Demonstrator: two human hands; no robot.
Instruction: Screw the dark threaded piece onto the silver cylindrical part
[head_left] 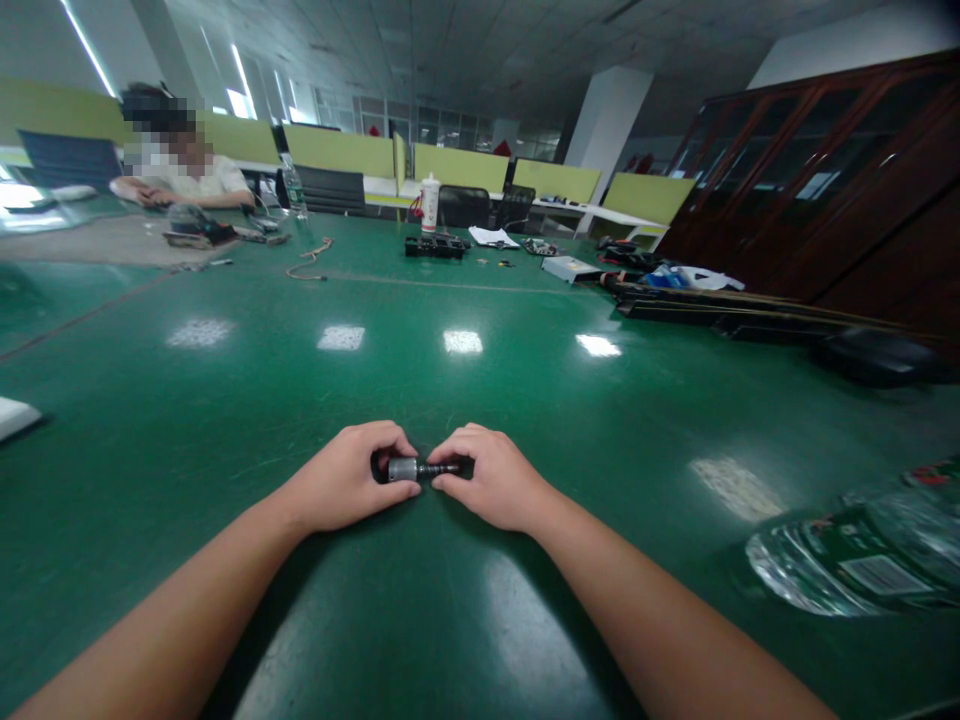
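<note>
Green tabletop (465, 385): left hand (356, 478) grasps silvery cylinder (403, 469), right hand (491, 478) its thin dark shaft (442, 469)

Impossible to read any lettering, whether on the green label (840, 562) of the large bottle (919, 515) or on the distant white cup (430, 205).

– You've got a glossy green table (300, 380) before you, bright reflections gleaming across it!
– And close on your right, a clear plastic bottle (862, 562) with a green label!
– Far side now: a white tumbler (429, 205) stands just behind a black device (436, 247), white papers (493, 238) and a silver box (571, 270) to their right.
– Leftward, you see a bent tan cord (307, 262), an upright water bottle (293, 190) beyond!
</note>
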